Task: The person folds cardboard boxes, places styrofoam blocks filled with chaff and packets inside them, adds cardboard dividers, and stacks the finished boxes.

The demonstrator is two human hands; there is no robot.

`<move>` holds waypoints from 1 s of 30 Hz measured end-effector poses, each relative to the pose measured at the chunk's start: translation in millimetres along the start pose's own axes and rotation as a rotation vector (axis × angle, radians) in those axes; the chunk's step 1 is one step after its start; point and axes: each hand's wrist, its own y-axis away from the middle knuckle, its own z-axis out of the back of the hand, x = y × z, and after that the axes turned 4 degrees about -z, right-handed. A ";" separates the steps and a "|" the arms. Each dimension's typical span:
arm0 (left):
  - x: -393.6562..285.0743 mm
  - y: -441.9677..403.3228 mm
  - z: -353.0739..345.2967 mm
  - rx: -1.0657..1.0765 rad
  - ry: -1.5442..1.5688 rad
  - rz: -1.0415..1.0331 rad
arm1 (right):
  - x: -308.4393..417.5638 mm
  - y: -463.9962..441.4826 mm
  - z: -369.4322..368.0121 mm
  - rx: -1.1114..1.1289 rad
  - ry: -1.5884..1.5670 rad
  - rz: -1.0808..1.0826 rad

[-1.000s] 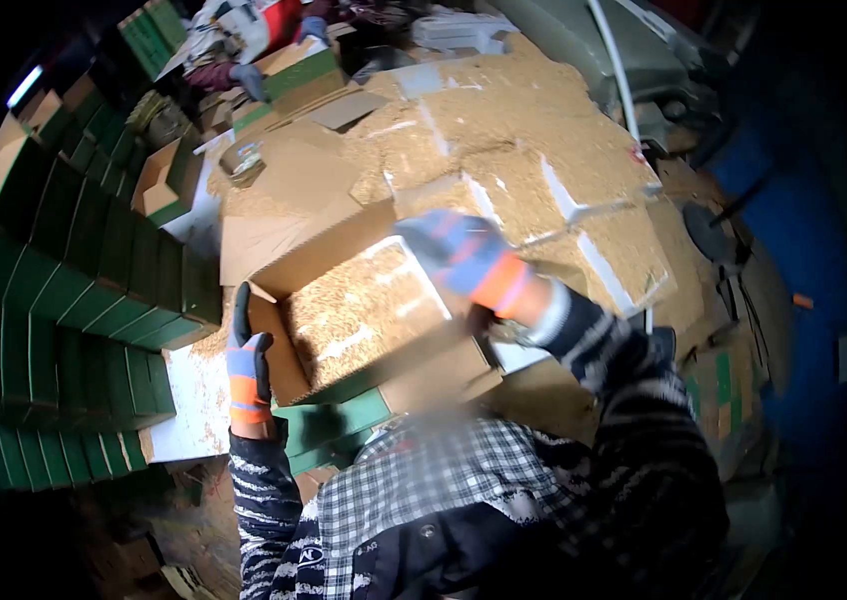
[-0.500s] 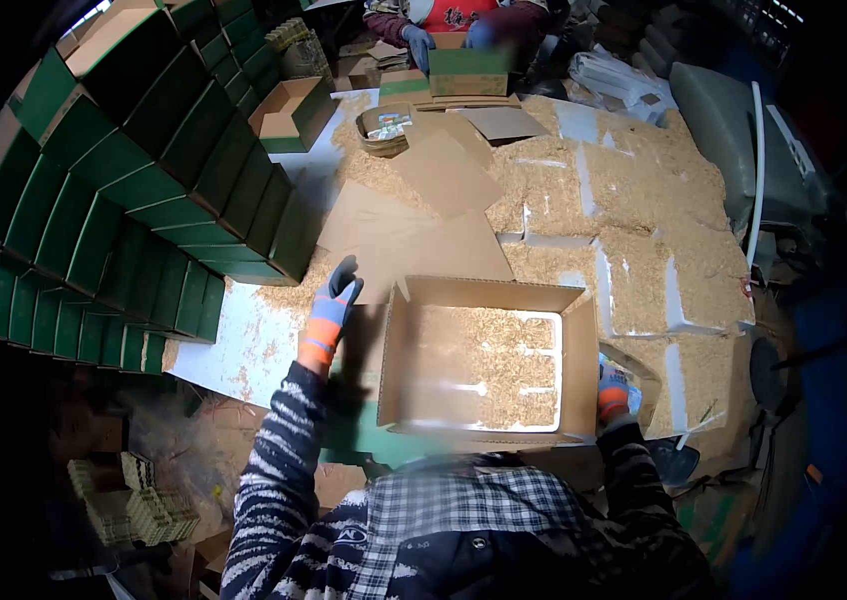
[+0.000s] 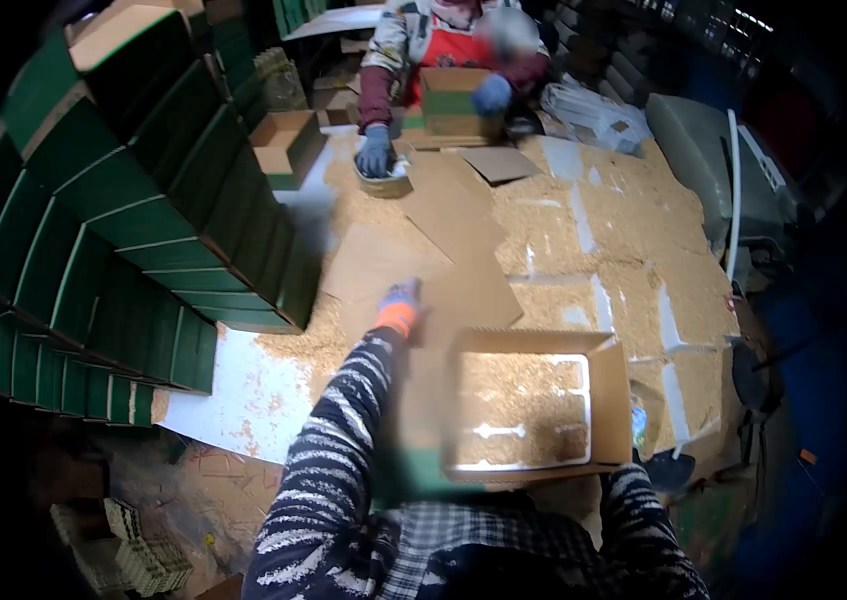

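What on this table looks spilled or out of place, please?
Tan flakes lie scattered loose on the white tabletop beside the stacked green boxes, outside any container, so they look spilled. The cardboard sheets nearby overlap at uneven angles, so they look askew.

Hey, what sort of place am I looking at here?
Likely a packing workshop: green cardboard boxes stand stacked on the left, an open carton holds loose tan material, and flat cardboard sheets lie beyond it.

matt cardboard here on the open carton, rough, wood-like shavings inside; smooth, dull cardboard sheets, a soft cloth glove, fuzzy knit sleeve, matt card on the stacked cartons, and there, a smooth tabletop!
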 end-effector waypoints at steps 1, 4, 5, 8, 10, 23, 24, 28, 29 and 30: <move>-5.6 2.5 20.1 0.032 -0.001 0.005 | 0.9 -0.6 -4.6 -0.007 -0.005 0.001; -14.0 8.7 71.5 -0.005 0.176 0.035 | 2.0 -6.7 -12.9 -0.015 -0.014 -0.010; -15.7 10.9 81.1 -0.030 0.265 0.036 | -0.2 -9.8 -15.3 -0.015 -0.018 -0.013; -9.7 14.9 106.3 -0.410 0.461 -0.216 | -3.5 -14.1 -17.0 -0.012 -0.024 -0.024; -12.8 22.8 134.1 -0.414 0.675 -0.243 | -8.9 -17.5 -21.3 -0.024 -0.039 -0.009; -199.2 256.1 209.2 -0.613 0.242 -1.115 | -41.8 -43.8 -67.3 -0.085 -0.136 -0.033; -201.3 260.5 205.2 -0.592 0.144 -1.159 | -32.5 -36.4 -46.2 -0.143 -0.197 0.003; -183.1 280.1 181.0 -0.731 0.189 -0.917 | 46.3 0.0 89.5 -0.444 -1.255 0.132; -180.5 284.0 179.4 -0.793 0.275 -0.850 | 74.9 21.0 137.1 -0.454 -1.308 0.237; -177.3 285.8 177.4 -0.863 0.330 -0.788 | 103.4 41.8 184.6 -0.457 -1.359 0.345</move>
